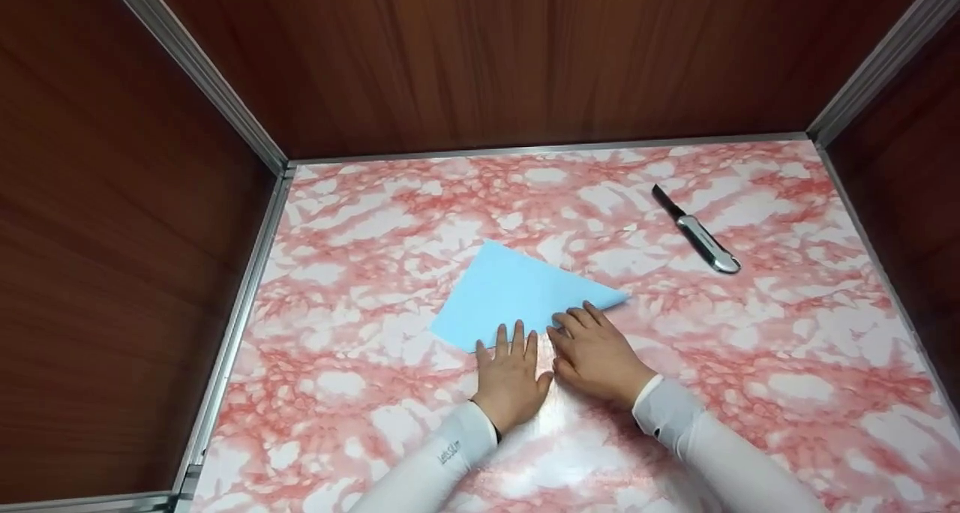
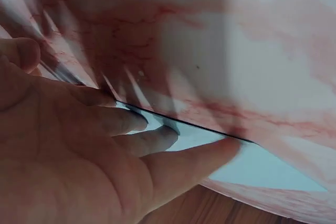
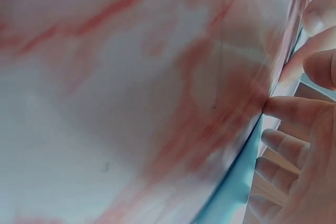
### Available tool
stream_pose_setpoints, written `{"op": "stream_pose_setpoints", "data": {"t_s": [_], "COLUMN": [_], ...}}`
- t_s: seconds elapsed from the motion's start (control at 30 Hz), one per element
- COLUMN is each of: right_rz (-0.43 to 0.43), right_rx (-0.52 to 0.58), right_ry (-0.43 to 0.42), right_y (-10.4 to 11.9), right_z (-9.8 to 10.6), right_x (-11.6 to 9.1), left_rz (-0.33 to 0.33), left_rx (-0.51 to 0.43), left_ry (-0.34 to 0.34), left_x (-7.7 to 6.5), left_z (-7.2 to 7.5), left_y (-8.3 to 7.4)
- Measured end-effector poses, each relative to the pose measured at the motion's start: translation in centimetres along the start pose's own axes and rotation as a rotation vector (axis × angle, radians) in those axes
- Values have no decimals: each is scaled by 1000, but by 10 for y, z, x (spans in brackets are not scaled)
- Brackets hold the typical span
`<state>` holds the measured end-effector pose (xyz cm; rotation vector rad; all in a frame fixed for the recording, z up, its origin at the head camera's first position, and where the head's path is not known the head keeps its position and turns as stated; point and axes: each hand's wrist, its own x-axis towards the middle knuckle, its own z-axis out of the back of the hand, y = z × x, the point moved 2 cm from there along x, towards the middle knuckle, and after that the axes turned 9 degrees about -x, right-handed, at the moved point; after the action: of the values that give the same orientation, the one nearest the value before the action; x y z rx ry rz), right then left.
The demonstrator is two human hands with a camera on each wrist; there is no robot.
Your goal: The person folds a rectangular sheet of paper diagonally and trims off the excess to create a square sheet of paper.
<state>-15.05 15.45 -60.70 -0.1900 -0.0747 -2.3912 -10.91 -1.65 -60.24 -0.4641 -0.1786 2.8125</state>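
Note:
A light blue sheet of paper [image 1: 510, 284] with a folded near edge lies on the table, its narrow corner pointing right. My left hand [image 1: 511, 385] lies with straight, spread fingers resting on the paper's near edge. In the left wrist view, those fingertips [image 2: 231, 148] touch the blue paper [image 2: 268, 166] along its dark edge line. Just to the right, my right hand [image 1: 600, 355] has its fingers lightly bent and its fingertips on the near edge. The right wrist view shows a fingertip [image 3: 270, 106] pressing at the edge of the paper [image 3: 231, 190].
A knife [image 1: 705, 243] with a black blade and a silver and black handle lies at the back right. The table [image 1: 337, 423] has a red and white marbled cover. Dark wood panels [image 1: 480, 63] with metal rails [image 1: 555, 151] enclose it at the back and sides.

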Motion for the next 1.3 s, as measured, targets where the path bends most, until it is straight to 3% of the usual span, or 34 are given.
{"op": "stream_pose_setpoints", "data": {"t_s": [0.33,0.67,1.3], "right_rz": [8,11,-22], "right_rx": [7,-18,-26], "right_ry": [-18,-15,-68], "right_y": [3,3,-21], "right_z": [0,3,8], "right_x": [0,1,-14], "left_rz": [6,23,21], "left_rx": [-29,11,-2], "left_ry": [-18,6,-2], "left_x": [0,1,0], "left_z": [2,2,3], "left_y": [-2,-1,-1]}}
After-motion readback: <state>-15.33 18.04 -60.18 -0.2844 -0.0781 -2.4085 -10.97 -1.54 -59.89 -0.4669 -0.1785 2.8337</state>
